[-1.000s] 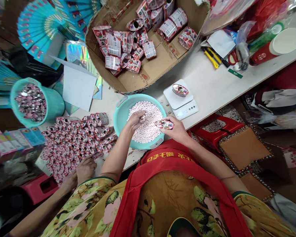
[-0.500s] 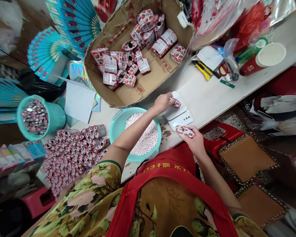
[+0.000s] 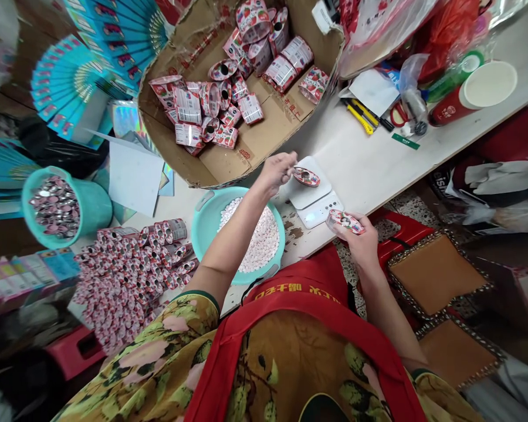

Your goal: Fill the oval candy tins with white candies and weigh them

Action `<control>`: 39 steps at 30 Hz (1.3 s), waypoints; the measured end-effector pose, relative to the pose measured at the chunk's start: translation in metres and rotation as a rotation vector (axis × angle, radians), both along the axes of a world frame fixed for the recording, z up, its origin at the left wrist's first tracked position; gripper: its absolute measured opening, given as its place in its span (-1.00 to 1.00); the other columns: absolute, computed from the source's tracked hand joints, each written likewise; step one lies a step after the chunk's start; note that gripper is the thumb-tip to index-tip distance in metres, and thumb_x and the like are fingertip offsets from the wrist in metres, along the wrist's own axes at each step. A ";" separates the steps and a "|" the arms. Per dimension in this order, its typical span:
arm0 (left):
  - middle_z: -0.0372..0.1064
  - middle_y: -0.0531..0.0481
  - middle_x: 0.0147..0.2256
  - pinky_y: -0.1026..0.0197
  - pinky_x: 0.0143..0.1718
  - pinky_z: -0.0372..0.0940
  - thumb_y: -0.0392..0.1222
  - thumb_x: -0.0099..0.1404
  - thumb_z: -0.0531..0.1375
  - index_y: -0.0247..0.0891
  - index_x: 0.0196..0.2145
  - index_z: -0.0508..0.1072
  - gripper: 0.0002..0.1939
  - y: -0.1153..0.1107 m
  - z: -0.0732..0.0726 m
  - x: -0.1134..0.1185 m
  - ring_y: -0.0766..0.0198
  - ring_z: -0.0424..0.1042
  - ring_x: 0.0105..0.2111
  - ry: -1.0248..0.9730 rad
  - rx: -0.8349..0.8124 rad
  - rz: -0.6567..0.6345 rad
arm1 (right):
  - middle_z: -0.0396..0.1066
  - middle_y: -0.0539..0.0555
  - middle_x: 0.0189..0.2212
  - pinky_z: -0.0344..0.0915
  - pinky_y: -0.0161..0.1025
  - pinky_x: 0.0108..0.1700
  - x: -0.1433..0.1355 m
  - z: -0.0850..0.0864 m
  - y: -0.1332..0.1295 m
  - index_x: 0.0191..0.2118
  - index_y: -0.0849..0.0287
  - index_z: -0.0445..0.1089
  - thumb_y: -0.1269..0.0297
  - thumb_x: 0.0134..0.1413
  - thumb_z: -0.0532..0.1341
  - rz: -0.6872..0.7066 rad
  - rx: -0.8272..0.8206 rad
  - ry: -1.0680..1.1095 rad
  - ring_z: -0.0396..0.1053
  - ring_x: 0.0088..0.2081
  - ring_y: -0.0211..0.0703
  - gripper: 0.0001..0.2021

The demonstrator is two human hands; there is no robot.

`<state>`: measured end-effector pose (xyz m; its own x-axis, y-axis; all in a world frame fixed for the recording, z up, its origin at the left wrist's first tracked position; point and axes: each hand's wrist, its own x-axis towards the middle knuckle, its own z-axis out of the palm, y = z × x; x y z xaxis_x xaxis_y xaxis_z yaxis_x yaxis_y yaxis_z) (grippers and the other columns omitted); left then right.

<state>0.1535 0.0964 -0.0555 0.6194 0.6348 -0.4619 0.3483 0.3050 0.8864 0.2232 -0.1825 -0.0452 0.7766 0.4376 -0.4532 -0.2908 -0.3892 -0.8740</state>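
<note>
A red and white oval container (image 3: 307, 176) with a dark opening rests on a white scale (image 3: 313, 210). Beside its left end, over the scale's edge, my left hand (image 3: 278, 172) has its fingers pinched together; whatever may be between them is too small to make out. My right hand (image 3: 361, 237) grips a second oval container (image 3: 345, 222) near the table's front edge, just right of the scale's buttons. Left of the scale sits a turquoise basin (image 3: 202, 234) of small pale pink pieces (image 3: 259, 243), partly covered by my left forearm.
Behind the basin is a cardboard box (image 3: 264, 138) holding several containers. Many more containers (image 3: 132, 269) stand packed at the left, near a turquoise bucket (image 3: 94, 208) of small shiny pieces. A yellow cutter (image 3: 359, 119) and a red paper cup (image 3: 457, 105) lie at the right.
My left hand has drawn back a little to the left from the container on the scale. My right hand has shifted slightly right with its container. The view has moved slightly.
</note>
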 end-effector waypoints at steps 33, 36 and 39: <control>0.51 -0.13 -0.25 0.20 -0.40 0.03 -0.21 0.45 0.12 -0.21 -0.11 0.53 -0.82 -0.017 0.025 -0.061 0.21 0.28 -0.46 0.510 0.859 -0.377 | 0.48 0.05 -0.21 0.44 -0.10 -0.03 0.017 -0.051 0.092 -0.11 0.21 0.46 0.14 -0.33 0.48 0.066 0.134 -0.255 0.46 -0.17 -0.12 -0.44; 0.53 -0.08 -0.26 0.24 -0.41 0.01 -0.17 0.41 0.19 -0.19 -0.15 0.55 -0.85 -0.011 0.062 -0.144 0.26 0.30 -0.46 0.523 0.915 0.082 | 0.50 0.14 -0.12 0.41 -0.05 0.05 0.007 -0.066 0.125 -0.06 0.22 0.45 0.05 -0.21 0.42 0.240 0.117 -0.317 0.46 -0.10 -0.06 -0.45; 0.48 -0.09 -0.39 0.25 -0.39 0.03 -0.12 0.40 0.18 -0.23 -0.09 0.56 -0.77 0.001 0.081 -0.228 0.23 0.31 -0.44 0.869 0.879 0.443 | 0.48 0.22 -0.03 0.34 0.08 0.16 0.007 -0.067 0.138 -0.01 0.19 0.43 -0.02 -0.11 0.37 0.389 0.035 -0.503 0.42 0.02 0.04 -0.45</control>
